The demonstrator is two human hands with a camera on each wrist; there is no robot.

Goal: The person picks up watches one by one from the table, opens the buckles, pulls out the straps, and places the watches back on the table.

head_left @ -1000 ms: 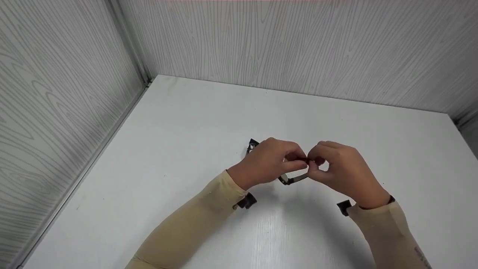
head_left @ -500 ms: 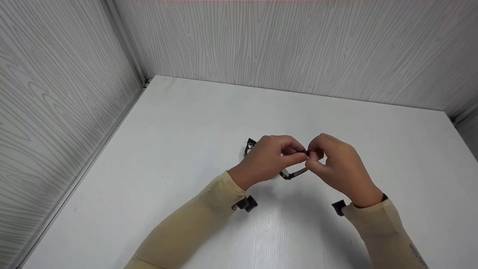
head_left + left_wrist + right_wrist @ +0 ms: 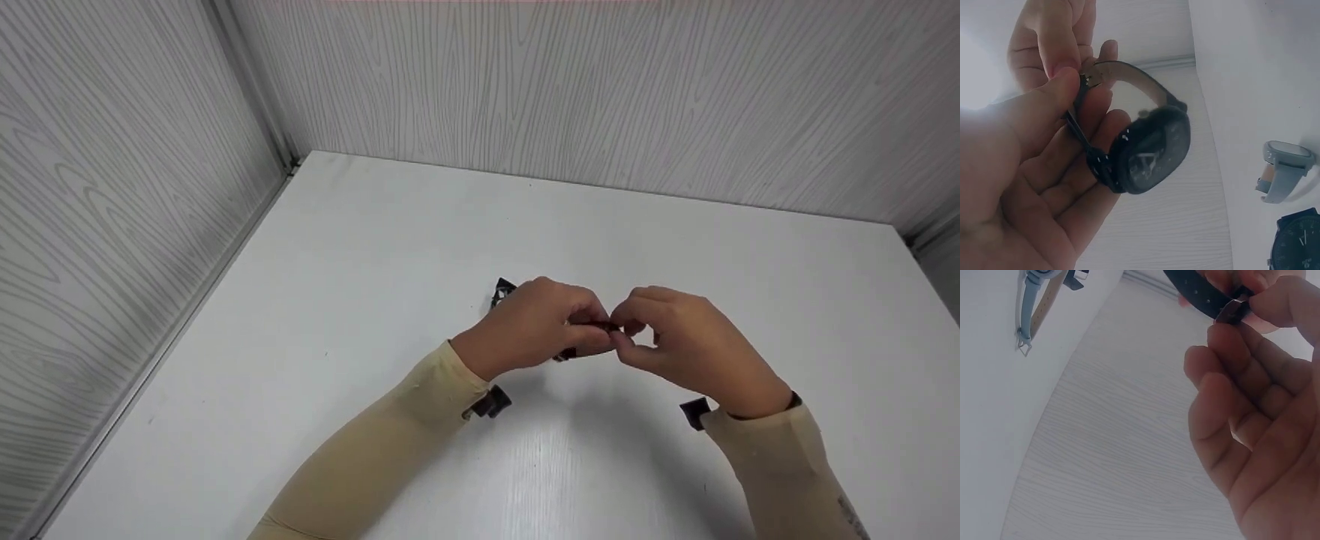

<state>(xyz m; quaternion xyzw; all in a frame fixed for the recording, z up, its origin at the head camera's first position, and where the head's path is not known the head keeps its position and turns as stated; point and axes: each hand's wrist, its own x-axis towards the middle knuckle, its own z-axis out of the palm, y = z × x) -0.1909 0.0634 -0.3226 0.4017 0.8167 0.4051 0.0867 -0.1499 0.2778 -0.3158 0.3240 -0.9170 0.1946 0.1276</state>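
A wristwatch (image 3: 1157, 152) with a black strap hangs in a closed loop from my hands, its dark dial facing the left wrist camera. My left hand (image 3: 534, 326) pinches the strap between thumb and fingers near the buckle (image 3: 1091, 76). Opposite it, my right hand (image 3: 679, 337) pinches the strap end, with thumb and index finger right at the buckle in the right wrist view. The strap's punched holes (image 3: 1199, 295) show there. In the head view, the left hand hides most of the watch.
On the white table (image 3: 420, 240) lie a light blue watch (image 3: 1286, 166) and a black round-dial watch (image 3: 1300, 242). A dark patterned object (image 3: 501, 291) shows past my left hand. Wood-grained panels (image 3: 562, 97) stand at the back and left.
Both hands rise slightly, then lower again, still together at the strap. The lower part of the watch loop, visible between them earlier, is now mostly hidden behind the left hand.
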